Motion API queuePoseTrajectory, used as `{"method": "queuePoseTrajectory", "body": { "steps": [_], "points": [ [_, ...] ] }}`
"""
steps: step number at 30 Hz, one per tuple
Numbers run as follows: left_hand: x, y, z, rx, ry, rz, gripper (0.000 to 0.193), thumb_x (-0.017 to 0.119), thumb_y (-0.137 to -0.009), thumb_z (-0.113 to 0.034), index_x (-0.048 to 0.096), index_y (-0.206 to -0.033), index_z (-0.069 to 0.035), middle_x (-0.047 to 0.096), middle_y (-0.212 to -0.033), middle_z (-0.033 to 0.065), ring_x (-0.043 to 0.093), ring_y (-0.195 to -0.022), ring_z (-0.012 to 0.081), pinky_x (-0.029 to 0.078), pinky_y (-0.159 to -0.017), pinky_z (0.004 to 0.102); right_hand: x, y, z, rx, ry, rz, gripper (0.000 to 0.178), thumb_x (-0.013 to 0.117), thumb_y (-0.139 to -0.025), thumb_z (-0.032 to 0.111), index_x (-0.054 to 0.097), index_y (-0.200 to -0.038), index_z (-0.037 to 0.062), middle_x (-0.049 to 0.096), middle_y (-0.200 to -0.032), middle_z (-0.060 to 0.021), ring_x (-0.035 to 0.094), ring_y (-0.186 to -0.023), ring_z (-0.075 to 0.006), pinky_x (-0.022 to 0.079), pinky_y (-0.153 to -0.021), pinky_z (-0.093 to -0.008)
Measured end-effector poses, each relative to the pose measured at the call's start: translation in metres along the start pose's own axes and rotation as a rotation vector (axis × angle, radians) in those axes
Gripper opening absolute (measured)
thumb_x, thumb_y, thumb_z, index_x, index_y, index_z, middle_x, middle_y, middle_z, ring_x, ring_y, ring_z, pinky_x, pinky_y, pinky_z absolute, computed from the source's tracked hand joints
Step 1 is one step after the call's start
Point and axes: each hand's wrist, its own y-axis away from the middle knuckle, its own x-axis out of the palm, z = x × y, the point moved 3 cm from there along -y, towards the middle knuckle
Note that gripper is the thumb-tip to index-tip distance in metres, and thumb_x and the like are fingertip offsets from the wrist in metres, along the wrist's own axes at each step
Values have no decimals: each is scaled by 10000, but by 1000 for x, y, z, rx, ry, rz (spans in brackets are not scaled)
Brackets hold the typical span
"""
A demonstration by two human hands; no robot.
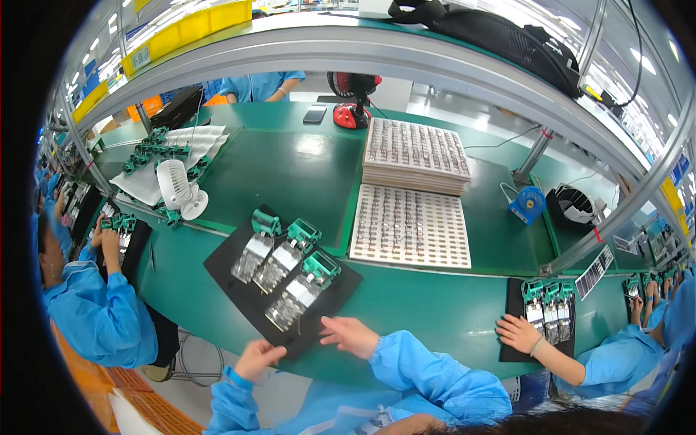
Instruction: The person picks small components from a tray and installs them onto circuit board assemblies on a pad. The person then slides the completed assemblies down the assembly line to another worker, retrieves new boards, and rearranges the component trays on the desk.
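Green-framed metal modules (301, 292), three in a slanted row, lie on a black mat (230, 279) just beyond both hands. I see the left hand (259, 360) near the mat's closest corner, fingers curled; I cannot tell whether they pinch anything. The right hand (350, 336) is loosely spread by the mat's right near edge, fingers pointing toward the left hand. Farther out, past the mat and left of the grip, I make out a white fan (175, 190). Beyond the right hand sits a white tray (409, 226) of small parts. Well to its right, a co-worker's hand (518, 335) rests by similar modules (551, 321).
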Motion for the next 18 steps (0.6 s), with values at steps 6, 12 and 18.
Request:
{"method": "queuePoseTrajectory", "body": {
  "steps": [6,12,18],
  "points": [
    [48,41,-3,157,-10,210,212,684,-866,-184,680,-933,17,656,-780,42,585,-690,96,474,-616,252,-34,47,-26,-231,110,-181,357,655,-891,372,585,-896,22,640,-822,-66,648,-723,-152,471,-552,-240],
    [76,12,-108,874,-496,-205,211,692,-770,-37,651,-977,-29,588,-904,125,582,-837,285,479,-706,367,-150,134,-46,-251,207,-487,287,647,-897,312,587,-799,49,553,-652,-7,525,-557,-92,421,-487,-246],
    [125,-47,-137,1030,-766,-79,645,716,-768,-138,447,-1353,-87,417,-1375,161,407,-1259,365,369,-1020,450,-225,214,-35,-283,380,-821,212,636,-893,240,635,-883,28,580,-684,-42,573,-588,-142,458,-514,-300]
  ]
}}
